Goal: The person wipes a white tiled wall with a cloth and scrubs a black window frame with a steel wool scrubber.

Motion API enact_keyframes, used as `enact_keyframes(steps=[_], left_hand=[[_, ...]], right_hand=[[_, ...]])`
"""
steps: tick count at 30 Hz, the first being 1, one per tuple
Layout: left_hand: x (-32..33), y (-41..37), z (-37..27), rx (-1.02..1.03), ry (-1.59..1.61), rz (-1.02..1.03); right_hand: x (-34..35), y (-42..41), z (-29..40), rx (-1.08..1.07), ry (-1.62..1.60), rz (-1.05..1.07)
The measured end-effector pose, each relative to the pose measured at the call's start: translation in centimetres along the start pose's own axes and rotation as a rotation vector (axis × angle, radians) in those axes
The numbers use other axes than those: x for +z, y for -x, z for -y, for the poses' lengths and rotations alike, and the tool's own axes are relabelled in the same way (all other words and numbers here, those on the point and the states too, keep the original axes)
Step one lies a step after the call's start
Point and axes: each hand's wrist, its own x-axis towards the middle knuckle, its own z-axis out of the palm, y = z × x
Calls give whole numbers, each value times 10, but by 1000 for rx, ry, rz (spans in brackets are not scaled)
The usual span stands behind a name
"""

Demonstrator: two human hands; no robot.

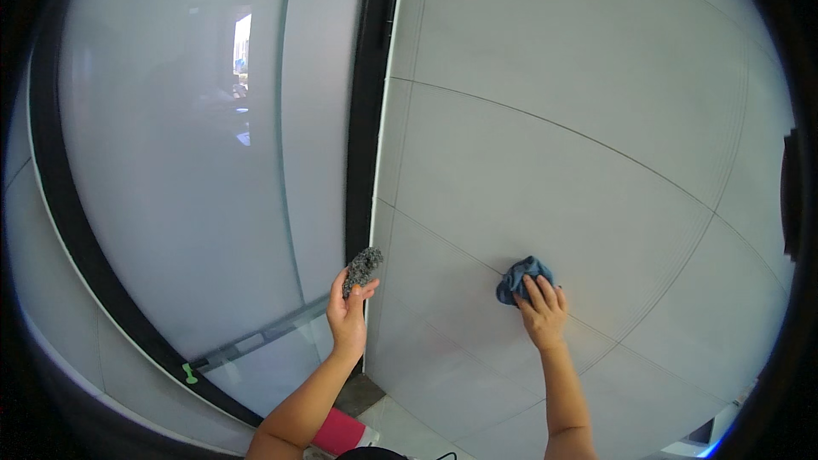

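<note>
My left hand [350,310] grips a grey steel-wool scouring pad [363,270], raised in front of the black door frame [367,140] where it meets the tiled wall. To the right, my right hand [542,306] presses a crumpled blue cloth [525,278] against the light grey wall tiles [511,172], over a joint line. The fingers lie spread on the cloth, and part of it is hidden under them.
A frosted glass panel [179,172] in a black frame fills the left, with a green item [190,374] at its lower edge. Below are a pink-red object [339,431] and floor tiles [409,428]. A dark object [791,195] is at the far right.
</note>
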Motion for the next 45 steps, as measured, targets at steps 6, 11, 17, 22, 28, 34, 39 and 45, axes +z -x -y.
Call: enact_keyframes(steps=[6,11,17,22,28,34,39,45], left_hand=[[-35,-38,-9,-13,14,54],[-56,-63,-11,-44,77,154],[-60,-61,7,-141,150,199],[-52,-75,37,-142,184,228],[-32,-89,58,-145,217,107],[-22,-77,69,-131,161,132],[-26,-62,94,-170,89,123],[-33,-66,115,-182,130,90]], right_hand=[[-1,-20,15,55,18,-1],[-18,-47,24,17,52,76],[-43,-95,34,-95,90,18],[-39,-237,3,-168,190,-203],[-31,-338,-15,82,452,-420],[77,-182,99,-251,-51,317],[82,-187,85,-430,-66,292],[41,-374,22,-70,340,-313]])
